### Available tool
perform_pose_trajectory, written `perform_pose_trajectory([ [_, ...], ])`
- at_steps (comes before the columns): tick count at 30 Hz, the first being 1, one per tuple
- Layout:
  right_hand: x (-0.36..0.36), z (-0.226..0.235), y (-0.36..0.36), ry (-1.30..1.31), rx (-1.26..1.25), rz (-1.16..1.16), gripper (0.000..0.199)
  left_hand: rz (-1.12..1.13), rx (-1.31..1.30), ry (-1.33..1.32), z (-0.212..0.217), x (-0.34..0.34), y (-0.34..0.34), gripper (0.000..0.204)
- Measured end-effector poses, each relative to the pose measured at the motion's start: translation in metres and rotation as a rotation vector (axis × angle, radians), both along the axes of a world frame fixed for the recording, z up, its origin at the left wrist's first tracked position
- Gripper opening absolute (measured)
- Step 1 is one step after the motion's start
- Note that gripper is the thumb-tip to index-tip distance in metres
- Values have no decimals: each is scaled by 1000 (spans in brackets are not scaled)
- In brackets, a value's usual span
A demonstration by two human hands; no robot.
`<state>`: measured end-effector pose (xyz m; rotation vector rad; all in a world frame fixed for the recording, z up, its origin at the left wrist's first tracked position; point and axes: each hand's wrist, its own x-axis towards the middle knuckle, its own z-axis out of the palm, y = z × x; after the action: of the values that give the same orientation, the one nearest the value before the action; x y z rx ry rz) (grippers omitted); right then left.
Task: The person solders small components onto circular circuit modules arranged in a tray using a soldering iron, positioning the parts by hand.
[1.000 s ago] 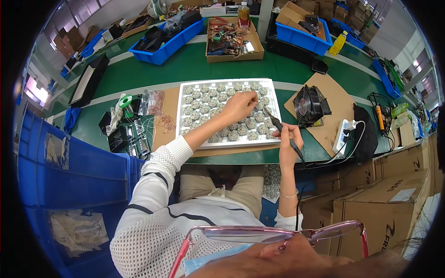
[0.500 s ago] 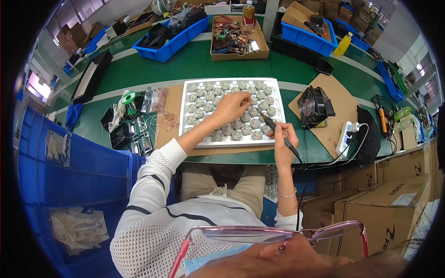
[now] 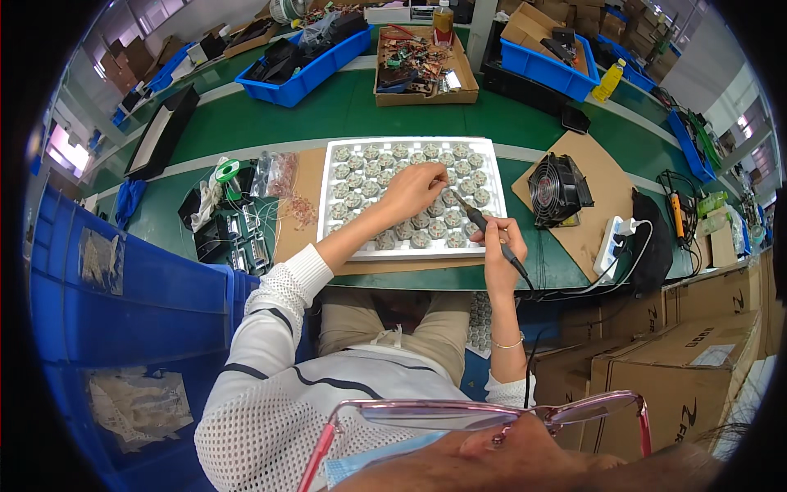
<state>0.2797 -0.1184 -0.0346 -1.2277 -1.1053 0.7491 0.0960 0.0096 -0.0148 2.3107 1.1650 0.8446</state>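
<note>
A white foam tray lies in front of me, filled with rows of small round metal parts with wire windings. My left hand reaches over the middle of the tray, its fingertips pinched together. Whatever they hold is too small to make out. My right hand grips a soldering iron like a pen at the tray's right side. The iron's tip points up and left among the round parts, close to my left fingertips. Its black cord trails off to the right.
Left of the tray are a solder spool, circuit boards and a bag of small red pieces. To the right stand a black fan and a white power strip. Blue bins and a carton of scrap electronics stand farther back.
Almost nothing differs. The left fingertips have shifted very slightly to the right, and the whole view has moved a touch. The soldering iron stays at about the same spot.
</note>
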Motion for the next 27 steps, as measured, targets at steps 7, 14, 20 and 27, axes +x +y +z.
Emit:
perform_pose_trajectory([
  [7, 1, -1, 0, 6, 20, 5, 16, -11, 18, 19, -1, 3, -1, 12],
  [14, 11, 2, -9, 84, 34, -36, 18, -10, -51, 4, 4, -4, -2, 14],
  [20, 10, 7, -20, 33, 14, -6, 15, -37, -89, 17, 4, -6, -11, 15],
  [27, 8, 8, -21, 8, -13, 17, 16, -58, -53, 57, 6, 0, -13, 14],
])
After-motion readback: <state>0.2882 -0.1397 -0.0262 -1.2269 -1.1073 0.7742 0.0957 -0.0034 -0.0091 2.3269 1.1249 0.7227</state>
